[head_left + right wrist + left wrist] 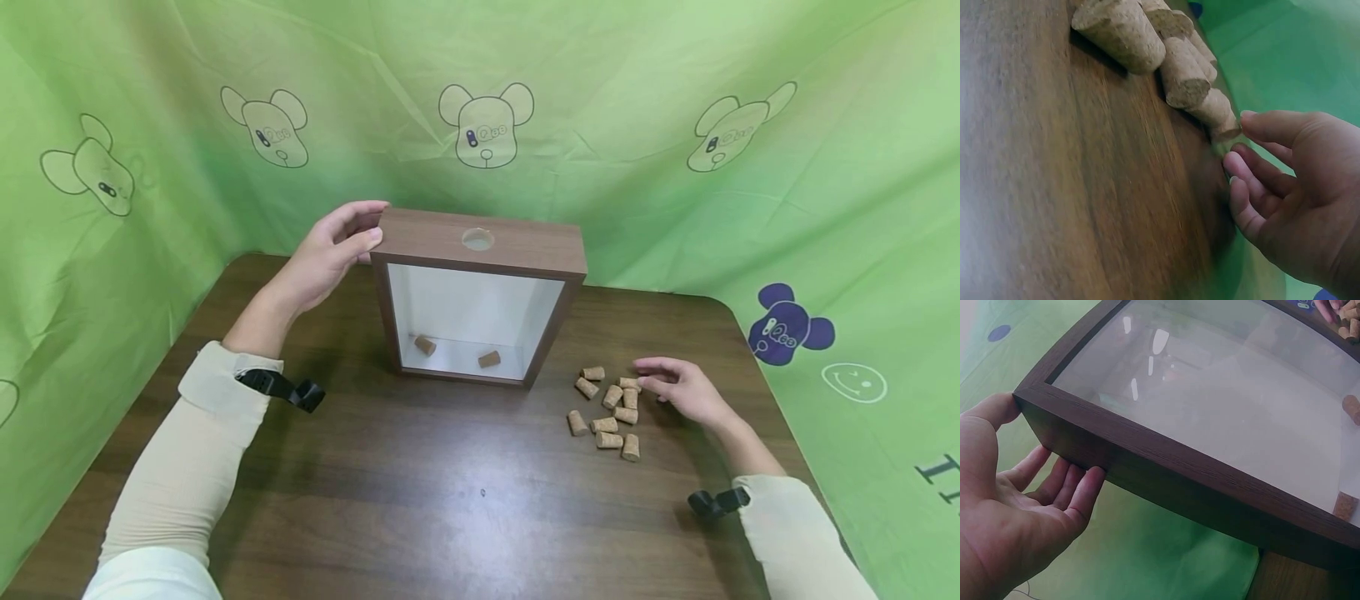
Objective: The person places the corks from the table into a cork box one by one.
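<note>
A dark wooden box (420,233) with a clear front and a round hole (477,239) in its top stands upright; two corks (425,344) (489,358) lie inside on its floor. My left hand (318,258) grips its upper left corner, with thumb and fingertips against the wood (1147,457) in the left wrist view. Right of the box lies a loose group of several corks (612,396). At its far right edge is my right hand (686,392), fingers loosely bent. In the right wrist view the thumb tip is at the end of one cork (1215,112), with no closed pinch around it.
The brown wooden table (420,467) carries the box and the corks. Green cloth (600,108) printed with bear heads hangs behind the table and along both sides. A small dark mark (482,492) is on the tabletop near the front.
</note>
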A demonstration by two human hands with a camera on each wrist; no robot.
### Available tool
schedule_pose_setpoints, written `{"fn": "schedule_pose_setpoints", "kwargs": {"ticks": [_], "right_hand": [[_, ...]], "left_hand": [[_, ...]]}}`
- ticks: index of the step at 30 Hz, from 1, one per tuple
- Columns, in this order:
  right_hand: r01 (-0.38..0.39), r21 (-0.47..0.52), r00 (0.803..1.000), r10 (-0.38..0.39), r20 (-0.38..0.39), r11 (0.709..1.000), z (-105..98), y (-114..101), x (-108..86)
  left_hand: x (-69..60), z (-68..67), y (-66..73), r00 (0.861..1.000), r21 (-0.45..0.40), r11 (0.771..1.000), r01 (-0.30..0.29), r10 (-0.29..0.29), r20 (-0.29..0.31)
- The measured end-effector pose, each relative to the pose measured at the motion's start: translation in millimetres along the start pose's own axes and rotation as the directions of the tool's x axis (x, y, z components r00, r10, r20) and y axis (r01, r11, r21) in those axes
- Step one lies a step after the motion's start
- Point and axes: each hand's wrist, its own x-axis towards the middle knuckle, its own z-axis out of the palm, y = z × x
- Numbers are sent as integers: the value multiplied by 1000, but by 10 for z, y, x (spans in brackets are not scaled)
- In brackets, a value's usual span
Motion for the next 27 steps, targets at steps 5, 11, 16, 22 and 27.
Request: {"fn": "schedule_pose_setpoints", "kwargs": {"ticks": [5,11,16,22,27], "right_hand": [[-7,-28,1000,7,10,1000,45,-48,28],[6,-69,1000,-4,19,998,69,-68,47],[27,-94,998,-22,58,995,35,-78,13],[49,-122,996,-39,84,991,-20,-59,-41],[58,-164,996,-46,76,985,-33,-60,-58]], "left_hand": [[-1,1,-1,1000,3,1000,-1,1,-2],[-7,2,2,1000,5,1000,-1,1,-4],[-11,9,11,1000,7,1000,-3,3,1],[-9,13,13,1000,11,1000,0,0,-1],[-16,18,29,1000,9,1000,-1,1,-4]]}}
